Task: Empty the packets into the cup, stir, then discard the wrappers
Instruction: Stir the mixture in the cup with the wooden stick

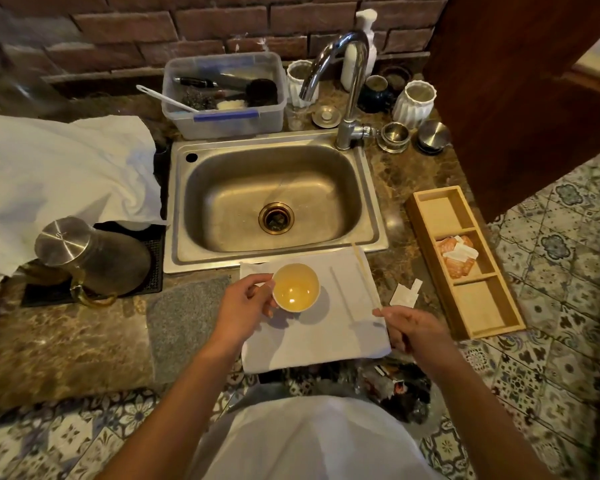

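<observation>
A white cup (296, 287) of pale amber liquid stands on a white cloth (312, 344) in front of the sink. My left hand (246, 303) grips the cup by its left side. My right hand (409, 325) pinches the near end of a thin wooden stir stick (363, 271) that lies along the cloth's right edge. A second, pale stick (342, 296) lies on the cloth to the right of the cup. A torn white wrapper (405, 294) lies on the counter between the cloth and a wooden tray (426, 244), whose middle compartment holds packets (457, 255).
A steel sink (278, 202) with a curved tap (350, 84) sits behind the cloth. A steel kettle (90, 258) rests on a black mat at left, beside a grey mat (184, 320). A plastic tub (222, 95), white jars and metal cups line the back. A bin with dark wrappers (399, 386) stands below the counter edge.
</observation>
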### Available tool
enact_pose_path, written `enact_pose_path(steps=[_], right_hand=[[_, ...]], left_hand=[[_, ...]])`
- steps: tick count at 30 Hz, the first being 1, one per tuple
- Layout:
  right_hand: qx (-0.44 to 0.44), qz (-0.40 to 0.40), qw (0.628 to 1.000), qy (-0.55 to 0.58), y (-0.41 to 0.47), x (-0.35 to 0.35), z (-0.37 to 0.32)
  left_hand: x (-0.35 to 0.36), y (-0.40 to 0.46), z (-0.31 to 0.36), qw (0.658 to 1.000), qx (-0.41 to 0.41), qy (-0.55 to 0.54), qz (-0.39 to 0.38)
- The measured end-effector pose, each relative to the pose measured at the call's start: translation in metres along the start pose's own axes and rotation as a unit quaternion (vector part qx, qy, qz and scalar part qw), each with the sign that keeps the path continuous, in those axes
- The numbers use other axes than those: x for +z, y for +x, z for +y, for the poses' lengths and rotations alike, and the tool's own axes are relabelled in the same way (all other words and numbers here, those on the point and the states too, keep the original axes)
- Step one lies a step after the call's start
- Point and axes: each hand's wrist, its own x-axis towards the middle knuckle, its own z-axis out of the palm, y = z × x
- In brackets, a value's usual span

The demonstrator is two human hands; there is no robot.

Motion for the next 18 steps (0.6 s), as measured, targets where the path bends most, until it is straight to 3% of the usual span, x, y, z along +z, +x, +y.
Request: enact_pose_path(steps=[3, 10, 18], right_hand=[[0.022, 0.030, 0.999, 0.009, 0.016, 0.009, 0.017], [0.133, 0.018, 0.990, 0.036, 0.035, 0.044, 0.039], [0.153, 0.076, 0.985, 0.022, 0.038, 0.042, 0.047]], left_hand=[[0.003, -0.002, -0.001, 1.000, -0.006, 0.015, 0.012], [0.003, -0.008, 0.004, 0.999, -0.023, 0.015, 0.032], [0.007, -0.013, 0.011, 0.999, -0.024, 0.023, 0.043]])
